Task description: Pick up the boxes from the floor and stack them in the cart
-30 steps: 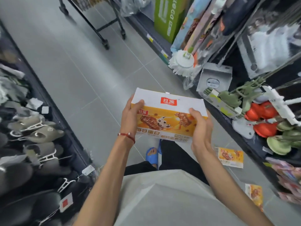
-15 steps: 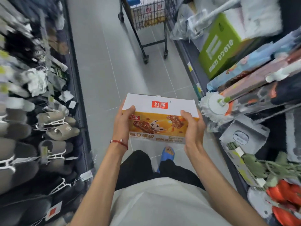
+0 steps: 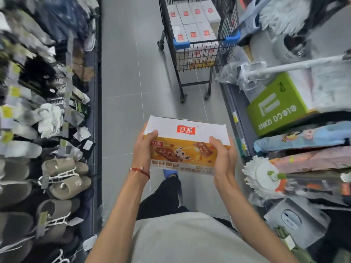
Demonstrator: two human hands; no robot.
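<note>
I hold a white and orange snack box [image 3: 187, 144] with a red logo in front of my waist. My left hand [image 3: 143, 149] grips its left end and my right hand [image 3: 223, 155] grips its right end, thumbs on the near face. Ahead up the aisle stands a black wire cart [image 3: 226, 41] with blue corner guards. Several matching boxes [image 3: 192, 19] are stacked inside it, white tops up, with more showing through the mesh below.
A shelf of slippers [image 3: 62, 179] and socks lines the left side. On the right, shelves hold mops [image 3: 264, 173], a green carton [image 3: 277, 105] and packaged goods. Grey tiled floor [image 3: 123, 82] runs between me and the cart.
My view has swung up the aisle, and the cart has come fully into sight and closer. Both hands keep the same grip on the box. The loose boxes on the floor have left the view.
</note>
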